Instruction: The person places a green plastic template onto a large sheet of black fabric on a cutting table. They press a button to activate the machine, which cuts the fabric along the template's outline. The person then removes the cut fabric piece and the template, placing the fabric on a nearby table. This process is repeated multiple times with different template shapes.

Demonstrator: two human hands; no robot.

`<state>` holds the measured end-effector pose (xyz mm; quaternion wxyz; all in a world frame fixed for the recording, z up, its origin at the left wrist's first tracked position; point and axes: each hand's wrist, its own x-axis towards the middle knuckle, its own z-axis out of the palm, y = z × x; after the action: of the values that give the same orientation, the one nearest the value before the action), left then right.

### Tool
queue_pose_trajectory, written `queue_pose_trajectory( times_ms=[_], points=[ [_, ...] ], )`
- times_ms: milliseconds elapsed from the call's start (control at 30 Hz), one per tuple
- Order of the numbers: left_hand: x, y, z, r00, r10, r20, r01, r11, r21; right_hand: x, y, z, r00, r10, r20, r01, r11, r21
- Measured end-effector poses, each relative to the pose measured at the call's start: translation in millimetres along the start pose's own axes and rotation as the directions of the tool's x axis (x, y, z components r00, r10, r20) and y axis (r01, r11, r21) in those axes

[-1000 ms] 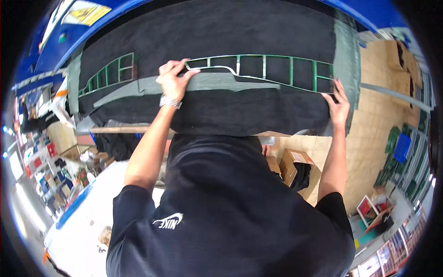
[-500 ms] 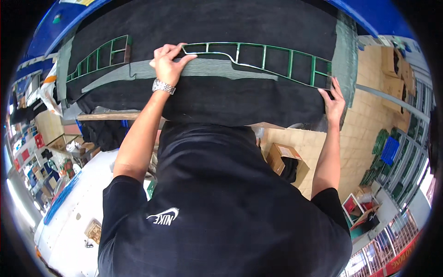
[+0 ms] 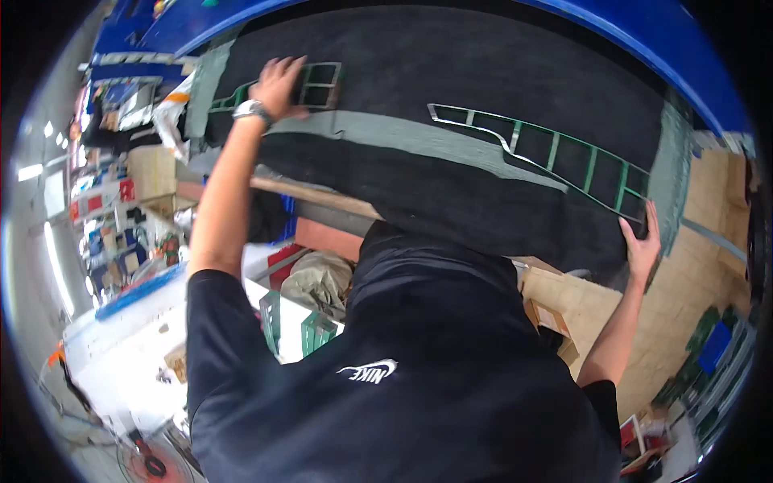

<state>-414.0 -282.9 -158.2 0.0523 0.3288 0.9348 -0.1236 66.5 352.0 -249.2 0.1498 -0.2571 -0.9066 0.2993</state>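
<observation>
Two narrow ladder-like frames of thin green metal with cross bars, which look like cutting dies, lie on black sheet material [image 3: 483,56]. My left hand [image 3: 278,87] is over the left cutting die [image 3: 336,84], fingers stretched out and slightly blurred, covering its middle. At the far end of the right cutting die [image 3: 552,151], my right hand [image 3: 642,245] has thumb and fingers around its lower corner. A grey-green strip [image 3: 451,145] shows through a gap in the black material between the two frames.
Blue machine edges [image 3: 644,56] curve past the far side of the work surface. A wooden bar [image 3: 314,197] runs along its near edge at left. Below stand a beige sack [image 3: 318,283], a cardboard box [image 3: 555,322] and, lower left, a fan [image 3: 153,465].
My left hand has let go of the right die's narrow tip and moved left onto the other die. My right hand stays at the right die's end. The whole view has turned.
</observation>
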Motion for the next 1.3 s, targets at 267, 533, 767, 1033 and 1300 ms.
queue_pose_trajectory(
  times_ms=[267, 533, 767, 1033, 1300],
  points=[
    [29.1, -51.4, 45.2, 0.954, -0.108, 0.279, 0.134, 0.988, -0.075, 3.8, -8.8, -1.5, 0.998, 0.025, -0.061, -0.023, 0.999, 0.04],
    [58.0, 65.7, -86.3, 0.983, 0.177, -0.04, -0.18, 0.981, -0.067, 2.6, -10.7, -3.7, 0.999, 0.01, -0.051, -0.007, 0.998, 0.055],
    [121.9, 275.0, -153.2, 0.939, 0.299, -0.168, -0.321, 0.939, -0.12, -0.5, -8.7, -6.0, 0.995, 0.077, -0.059, -0.071, 0.993, 0.097],
    [86.7, 306.1, -254.8, 0.727, 0.377, -0.573, -0.611, 0.737, -0.29, -4.9, -63.5, -38.3, 0.95, -0.072, -0.303, 0.065, 0.997, -0.033],
    [20.2, 224.1, -308.5, 0.749, -0.494, -0.441, -0.549, -0.09, -0.831, 27.6, -281.9, -3.6, 0.793, -0.368, -0.486, 0.397, 0.917, -0.047]
  ],
)
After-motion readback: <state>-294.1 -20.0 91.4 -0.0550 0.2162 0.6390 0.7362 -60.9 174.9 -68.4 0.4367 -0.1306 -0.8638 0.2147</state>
